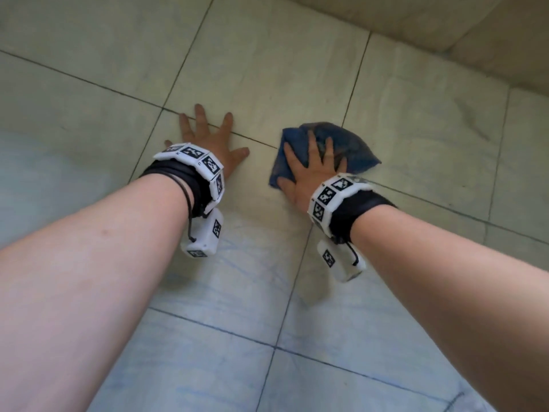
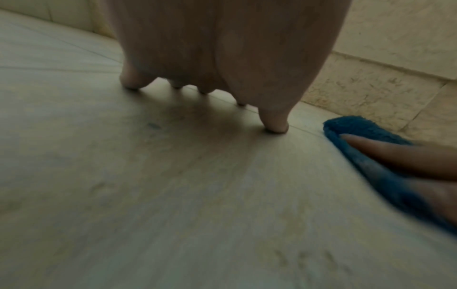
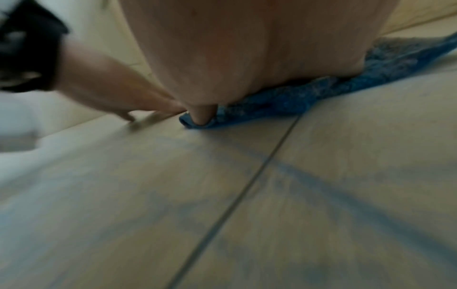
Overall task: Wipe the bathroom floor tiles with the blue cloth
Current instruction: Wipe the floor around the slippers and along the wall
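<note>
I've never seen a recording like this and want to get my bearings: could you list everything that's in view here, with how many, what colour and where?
Blue cloth: one, blue, bunched flat on the floor under the right hand, beside a grout line.
Floor tiles: many, pale greenish-beige with dark grout lines, filling the view; the nearer ones look bluish.
Wall base: one, beige stone-look tiles, top right corner.
Wrist bands: two, white blocks with black-and-white square markers on black straps, one on each wrist, each with a white box hanging below.
Left hand: one, fingers spread, fingertips resting on bare tile, holding nothing.
Right hand: one, fingers straight and spread, pressing down on the blue cloth.
</note>
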### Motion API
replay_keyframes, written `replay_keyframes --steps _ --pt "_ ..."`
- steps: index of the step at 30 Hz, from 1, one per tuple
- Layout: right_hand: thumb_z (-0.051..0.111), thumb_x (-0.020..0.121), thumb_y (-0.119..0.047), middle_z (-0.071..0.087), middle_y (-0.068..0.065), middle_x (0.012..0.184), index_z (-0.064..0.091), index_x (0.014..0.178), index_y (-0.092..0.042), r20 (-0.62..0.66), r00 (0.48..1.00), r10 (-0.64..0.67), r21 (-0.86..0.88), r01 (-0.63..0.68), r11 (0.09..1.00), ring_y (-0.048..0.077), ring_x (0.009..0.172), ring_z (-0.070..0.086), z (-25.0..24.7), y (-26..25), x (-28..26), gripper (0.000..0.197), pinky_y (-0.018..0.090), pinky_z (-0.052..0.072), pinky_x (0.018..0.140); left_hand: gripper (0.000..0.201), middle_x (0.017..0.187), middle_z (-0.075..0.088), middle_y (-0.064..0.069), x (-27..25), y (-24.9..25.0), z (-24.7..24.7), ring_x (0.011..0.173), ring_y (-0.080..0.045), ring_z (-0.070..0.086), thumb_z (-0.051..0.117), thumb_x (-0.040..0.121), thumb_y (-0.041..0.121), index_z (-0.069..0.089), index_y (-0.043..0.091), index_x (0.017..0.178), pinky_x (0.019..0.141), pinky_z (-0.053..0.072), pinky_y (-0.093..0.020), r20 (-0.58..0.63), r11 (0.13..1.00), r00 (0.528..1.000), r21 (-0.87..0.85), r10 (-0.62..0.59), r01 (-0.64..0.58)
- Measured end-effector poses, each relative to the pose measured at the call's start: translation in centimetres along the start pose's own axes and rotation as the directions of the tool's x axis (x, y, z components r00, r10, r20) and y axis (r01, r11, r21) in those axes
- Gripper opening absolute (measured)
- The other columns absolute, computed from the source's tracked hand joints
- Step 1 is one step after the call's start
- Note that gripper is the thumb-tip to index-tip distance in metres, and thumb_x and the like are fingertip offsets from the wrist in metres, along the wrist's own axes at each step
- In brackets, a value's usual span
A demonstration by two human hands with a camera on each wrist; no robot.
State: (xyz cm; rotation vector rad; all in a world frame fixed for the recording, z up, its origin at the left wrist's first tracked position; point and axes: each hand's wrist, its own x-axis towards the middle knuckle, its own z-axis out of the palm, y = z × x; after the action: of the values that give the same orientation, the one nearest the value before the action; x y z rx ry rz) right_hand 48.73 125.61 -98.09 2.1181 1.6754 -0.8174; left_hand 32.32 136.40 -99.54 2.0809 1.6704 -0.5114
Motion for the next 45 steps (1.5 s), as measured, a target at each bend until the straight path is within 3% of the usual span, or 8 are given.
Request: replay_keyframes --steps 6,11,13,16,21,28,38,45 --pt "0.031 0.101 -0.053 -0.027 -0.004 0.160 -0.007 0.152 -0.044 0.061 0.981 -0.183 -0.105 0.189 0.976 0.031 0.147 -0.022 2.6 0.4 -3.5 0.065 0.060 -0.002 0.116 0.076 0.164 -0.022 -0.007 -1.3 0.2 0.8 0.149 -0.040 -0.018 0.039 0.097 0.063 -0.001 0.040 0.157 0.118 0.008 -0.064 0.016 0.999 0.998 -0.012 -0.053 0.053" --pt "0.025 0.103 -0.051 -0.026 0.000 0.160 -0.008 0.153 -0.040 0.022 0.981 0.192 0.041 -0.193 0.980 0.034 0.147 -0.020 -0.3 8.0 -1.0 0.061 0.062 0.003 0.116 0.073 0.164 -0.022 -0.007 -2.3 1.1 1.0 0.149 -0.041 -0.018 0.040 0.099 0.058 0.001 0.039 0.157 0.118 0.008 -0.063 0.020 0.996 0.996 -0.039 -0.081 0.082" --pt "0.025 0.102 -0.050 -0.025 0.004 0.160 -0.008 0.154 -0.037 0.000 0.971 0.238 0.058 -0.238 0.970 0.038 0.146 -0.020 0.0 8.2 -1.2 0.063 0.063 0.004 0.116 0.072 0.163 -0.023 -0.008 -2.5 1.6 1.2 0.148 -0.042 -0.019 0.040 0.099 0.057 0.001 0.039 0.158 0.117 0.008 -0.065 0.021 0.996 0.996 -0.047 -0.081 0.082" --pt "0.029 0.101 -0.051 -0.026 0.004 0.160 -0.006 0.154 -0.038 -0.049 0.993 0.107 0.039 -0.105 0.994 0.040 0.146 -0.020 2.2 3.8 -3.0 0.065 0.062 0.001 0.114 0.073 0.163 -0.023 -0.009 -2.5 1.8 1.3 0.148 -0.042 -0.019 0.041 0.099 0.058 0.002 0.040 0.157 0.117 0.007 -0.065 0.017 0.994 0.996 -0.061 -0.086 0.087" --pt "0.031 0.101 -0.050 -0.027 0.000 0.160 -0.005 0.153 -0.043 0.048 0.987 -0.155 -0.073 0.159 0.985 0.036 0.146 -0.022 4.0 -0.3 -4.8 0.063 0.062 -0.002 0.115 0.074 0.163 -0.023 -0.009 -2.2 1.5 1.6 0.148 -0.043 -0.018 0.042 0.098 0.060 0.002 0.040 0.157 0.117 0.007 -0.065 0.000 0.995 0.997 -0.063 -0.078 0.078" --pt "0.026 0.102 -0.049 -0.026 0.001 0.160 -0.006 0.153 -0.042 0.006 0.977 0.211 0.063 -0.211 0.975 0.036 0.147 -0.019 -0.1 7.6 -0.9 0.060 0.062 0.003 0.116 0.074 0.163 -0.022 -0.010 -2.5 1.5 1.5 0.148 -0.044 -0.018 0.041 0.097 0.061 0.003 0.040 0.157 0.116 0.009 -0.067 0.006 0.996 0.998 -0.051 -0.066 0.066" --pt "0.030 0.102 -0.048 -0.027 -0.006 0.159 -0.006 0.152 -0.044 0.019 1.000 0.011 0.027 -0.011 1.000 0.032 0.147 -0.022 0.8 5.7 -2.1 0.062 0.061 0.000 0.116 0.071 0.164 -0.022 -0.007 -2.0 6.5 0.9 0.149 -0.037 -0.020 0.041 0.099 0.057 0.005 0.039 0.157 0.115 0.004 -0.067 0.022 0.998 0.999 -0.042 0.049 -0.048" --pt "0.029 0.102 -0.049 -0.027 -0.005 0.160 -0.007 0.152 -0.044 0.023 0.985 0.173 0.131 -0.175 0.976 0.032 0.147 -0.021 -1.5 11.0 0.2 0.062 0.060 0.001 0.117 0.071 0.162 -0.026 -0.008 -0.5 12.0 0.9 0.147 -0.041 -0.022 0.040 0.098 0.061 0.003 0.043 0.156 0.113 0.000 -0.070 0.028 0.993 0.993 -0.029 0.111 -0.110"
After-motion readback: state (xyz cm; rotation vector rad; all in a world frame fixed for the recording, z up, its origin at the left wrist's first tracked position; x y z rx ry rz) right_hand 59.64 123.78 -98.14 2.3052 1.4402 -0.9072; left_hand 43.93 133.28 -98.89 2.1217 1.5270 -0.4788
